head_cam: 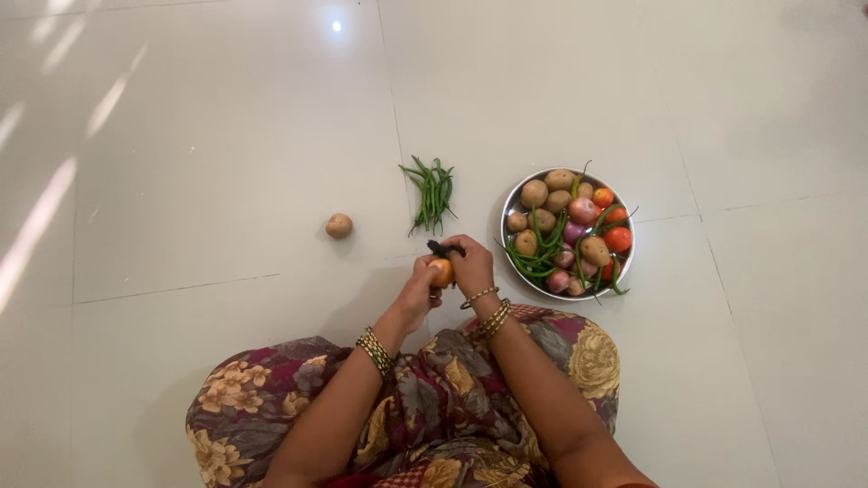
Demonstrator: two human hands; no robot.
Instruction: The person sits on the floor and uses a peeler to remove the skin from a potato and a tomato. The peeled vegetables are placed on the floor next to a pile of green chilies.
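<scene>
Left hand [418, 291] closed around a smooth round orange vegetable [441, 271]. Right hand [472, 264] grips a dark-handled tool [440, 248] against it, fingers curled tight. Steel plate [512, 201] alongside.

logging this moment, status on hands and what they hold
Left hand cups small round orange-brown vegetable. Right hand grips dark-handled tool against it. Nothing between hands and round steel plate.

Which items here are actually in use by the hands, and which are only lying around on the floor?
In use:
- left hand on an orange-brown vegetable
- right hand with a dark tool

Lying about:
- lone potato
- pile of green chillies
- steel plate of mixed vegetables
</scene>
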